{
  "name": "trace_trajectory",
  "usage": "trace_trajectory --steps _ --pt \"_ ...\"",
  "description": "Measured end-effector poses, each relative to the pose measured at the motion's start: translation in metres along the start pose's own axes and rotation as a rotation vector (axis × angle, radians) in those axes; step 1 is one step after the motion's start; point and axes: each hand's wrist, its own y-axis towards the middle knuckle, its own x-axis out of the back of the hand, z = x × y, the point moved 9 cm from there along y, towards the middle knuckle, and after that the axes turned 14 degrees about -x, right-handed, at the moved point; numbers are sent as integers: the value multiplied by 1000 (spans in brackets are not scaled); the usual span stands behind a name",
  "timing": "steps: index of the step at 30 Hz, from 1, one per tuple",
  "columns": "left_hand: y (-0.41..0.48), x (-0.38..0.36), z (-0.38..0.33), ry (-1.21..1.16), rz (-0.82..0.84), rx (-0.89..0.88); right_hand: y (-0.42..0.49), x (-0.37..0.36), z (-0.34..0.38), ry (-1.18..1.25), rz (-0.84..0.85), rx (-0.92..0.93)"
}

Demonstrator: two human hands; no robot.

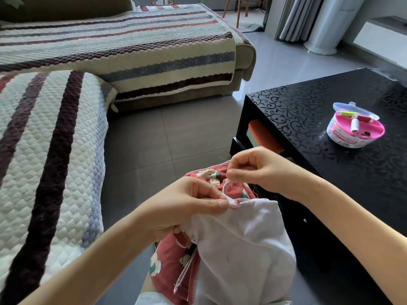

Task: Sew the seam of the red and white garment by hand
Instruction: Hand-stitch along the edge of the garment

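Garment of red-and-white printed cloth (pixel 237 249), one, cut off below: left hand (pixel 189 203) pinches its seam edge, right hand (pixel 253 168) pinches one white thread loop (pixel 224 186).

The bare left hand (pixel 189 205), forearm coming in from lower left, is pinching an edge of the soft red and white cloth garment (pixel 242 249) between thumb and forefinger. The bare right hand (pixel 253 168) is hanging just above it, fingers curled, pinching a thin white thread (pixel 223 188).
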Motion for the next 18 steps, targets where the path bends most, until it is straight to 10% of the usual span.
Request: trace_trajectory --steps 7,15,18 --pt "0 3 3 45 1 18 6 50 -5 -542 -723 -26" --pt "-1 8 4 -23 -62 20 -19 -19 -9 52 65 104" --pt "-1 8 5 -48 -58 28 -28 -23 -12 72 98 69"
